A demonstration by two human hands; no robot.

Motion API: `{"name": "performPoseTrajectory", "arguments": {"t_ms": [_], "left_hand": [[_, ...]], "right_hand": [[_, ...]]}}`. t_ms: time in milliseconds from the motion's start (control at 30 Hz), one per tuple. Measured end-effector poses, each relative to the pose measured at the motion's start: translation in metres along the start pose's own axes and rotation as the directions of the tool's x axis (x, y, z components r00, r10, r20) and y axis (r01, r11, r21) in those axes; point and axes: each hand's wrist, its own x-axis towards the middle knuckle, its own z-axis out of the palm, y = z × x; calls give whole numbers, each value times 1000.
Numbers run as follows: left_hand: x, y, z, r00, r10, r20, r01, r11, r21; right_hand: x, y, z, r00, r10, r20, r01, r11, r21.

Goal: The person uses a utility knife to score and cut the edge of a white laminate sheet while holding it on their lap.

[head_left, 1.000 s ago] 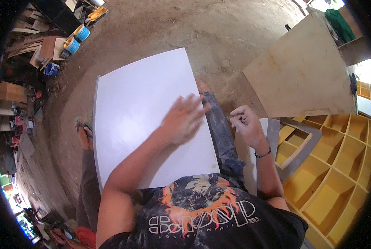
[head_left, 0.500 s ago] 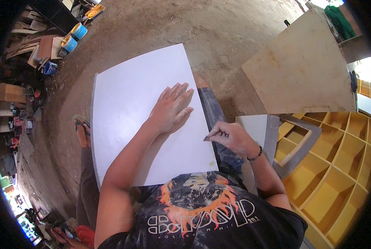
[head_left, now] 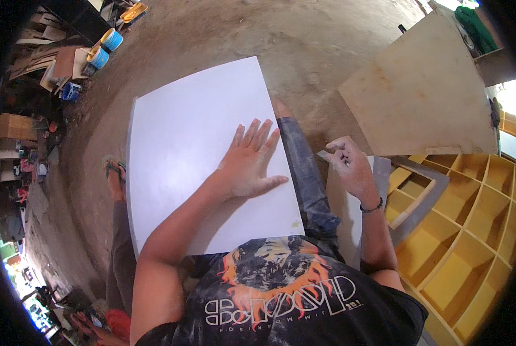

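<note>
1. Floor (head_left: 304, 40) of brown dirt fills the top of the view. At the far left it bends away into a dark, messy pile that is too small and blurry to make out, apart from some blue round tubs (head_left: 105, 47).
2. Yellow shelf (head_left: 471, 242) with open boxes sits at the right. The edge of the view cuts it off, so only part of it shows.
3. White board (head_left: 194, 144) lies flat across the person's lap. Its near edge is hidden under the black shirt (head_left: 281, 300) and the left arm.
4. Tan wood sheet (head_left: 419, 98) lies on the floor to the upper right, well apart from the white board.
5. Leg in jeans (head_left: 304, 173) pokes out just beside the right edge of the white board. The board covers most of it.
6. Left hand (head_left: 249, 164) lies flat on the white board near its right edge, palm down, fingers spread open and pointing up the view. It grips nothing.
7. Right hand (head_left: 350, 167) is off the board, to the right of the leg. Its fingers are curled shut around a small thin thing (head_left: 323, 154). Only a pale tip sticks out, so I cannot tell what it is.
</note>
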Motion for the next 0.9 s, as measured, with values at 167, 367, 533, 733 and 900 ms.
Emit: {"name": "performPoseTrajectory", "arguments": {"t_ms": [167, 367, 533, 733, 900], "left_hand": [[-10, 10, 2, 1000, 8, -24, -9, 999, -48], [0, -9, -4, 997, 70, 9, -69, 995, -77], [0, -16, -3, 997, 73, 34, -71, 996, -58], [1, -21, 1, 995, 96, -28, -98, 987, -129], [1, -23, 1, 994, 104, -42, -109, 986, -125]], "right_hand": [[-9, 10, 19, 798, -588, 133, 600, 796, -81], [-18, 6, 30, 702, -624, 343, 711, 642, -288], [-8, 2, 43, 746, -609, 268, 665, 661, -347], [11, 3, 39, 751, -594, 290, 661, 666, -347], [18, 0, 40, 821, -485, 301, 564, 772, -293]]}}
